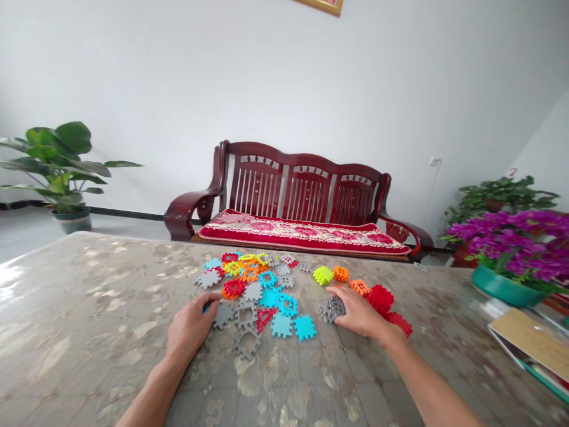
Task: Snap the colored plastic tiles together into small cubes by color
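My left hand [192, 323] rests at the left edge of a loose pile of plastic interlocking tiles, its fingers curled. A bit of a blue tile [207, 306] shows between thumb and forefinger; most of it is hidden. Close by lie a grey tile [223, 314], an open-framed grey tile [248, 344] and a red triangular tile [265, 319]. Two blue tiles, one paler [281, 325] and one brighter [305, 327], lie at the near side. My right hand [358, 311] has its fingers around a stack of grey tiles [331, 309] on the table.
Behind my right hand stand yellow-green tiles [323, 275], orange tiles [341, 273] and red tiles [381, 298]. Purple flowers in a teal pot [502, 287] and a brown notebook [533, 341] are at the table's right. A wooden bench [306, 184] stands beyond the table [111, 332].
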The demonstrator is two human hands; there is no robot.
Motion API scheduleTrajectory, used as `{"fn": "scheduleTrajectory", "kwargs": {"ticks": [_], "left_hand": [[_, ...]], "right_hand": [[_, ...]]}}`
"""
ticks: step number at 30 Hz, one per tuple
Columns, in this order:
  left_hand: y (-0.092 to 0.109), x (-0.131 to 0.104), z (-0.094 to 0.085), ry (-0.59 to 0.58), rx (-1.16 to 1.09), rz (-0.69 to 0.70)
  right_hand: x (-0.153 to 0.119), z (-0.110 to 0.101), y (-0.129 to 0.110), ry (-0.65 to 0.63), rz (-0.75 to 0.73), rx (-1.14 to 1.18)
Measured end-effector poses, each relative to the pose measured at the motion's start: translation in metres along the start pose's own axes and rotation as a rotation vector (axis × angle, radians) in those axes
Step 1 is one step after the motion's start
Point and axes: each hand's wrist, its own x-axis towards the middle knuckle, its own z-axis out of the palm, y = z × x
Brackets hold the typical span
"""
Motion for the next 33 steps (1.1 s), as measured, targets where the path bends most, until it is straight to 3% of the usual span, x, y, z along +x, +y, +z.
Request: {"fn": "scheduleTrajectory", "kwargs": {"ticks": [9,14,21,28,33], "left_hand": [[-0.001,0.000,0.002,-0.006,-0.003,0.006],[-0.001,0.000,0.001,-0.009,0.004,-0.004],[0.001,0.000,-0.001,-0.027,0.011,-0.014],[-0.001,0.001,0.002,-0.016,0.007,0.005],[-0.002,0.002,0.002,-0.021,0.004,0.004]], "right_hand": [[-0.003,0.008,0.006,0.021,-0.004,0.021],[-0.006,0.002,-0.001,0.076,-0.021,0.071],[-0.010,-0.002,-0.001,-0.047,-0.057,0.161],[-0.003,-0.002,0.012,0.135,0.047,0.093],[-0.004,-0.001,0.013,0.004,-0.004,0.027]]}}
